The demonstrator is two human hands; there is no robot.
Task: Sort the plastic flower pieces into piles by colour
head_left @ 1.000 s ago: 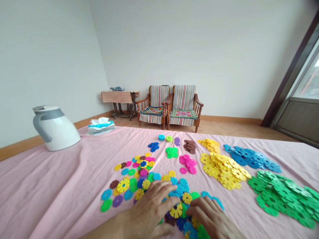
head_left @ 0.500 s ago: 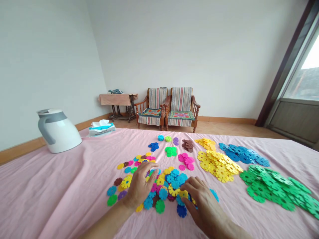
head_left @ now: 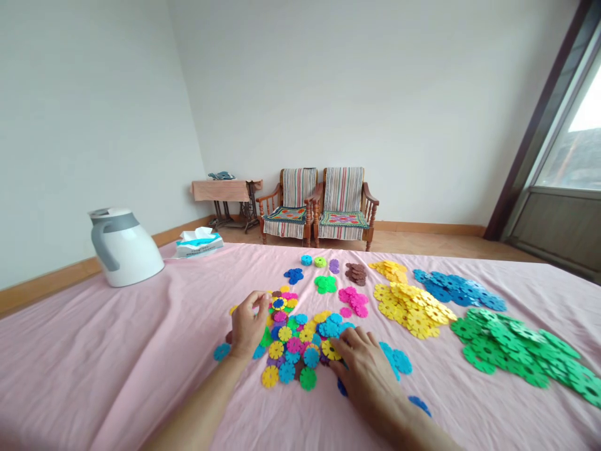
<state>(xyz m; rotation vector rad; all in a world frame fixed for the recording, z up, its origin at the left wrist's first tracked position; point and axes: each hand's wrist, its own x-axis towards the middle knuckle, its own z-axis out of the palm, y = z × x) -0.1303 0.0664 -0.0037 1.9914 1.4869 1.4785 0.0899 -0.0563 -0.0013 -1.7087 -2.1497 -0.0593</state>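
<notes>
head view: mixed discs [head_left: 295,346] lie in a loose heap on the pink cloth [head_left: 154,357], between both hands. left hand [head_left: 248,326] — at the heap's left side, fingers curled toward thumb, can't tell if anything's pinched. right hand [head_left: 366,360] — palm down at right edge, fingers bent by a yellow disc [head_left: 327,348], grip hidden. green pile [head_left: 521,344] farther right.

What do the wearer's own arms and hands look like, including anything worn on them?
The left hand and right hand are bare, without gloves. No watch or bracelet shows at either wrist, and no sleeve shows on the left forearm or right forearm.
</notes>
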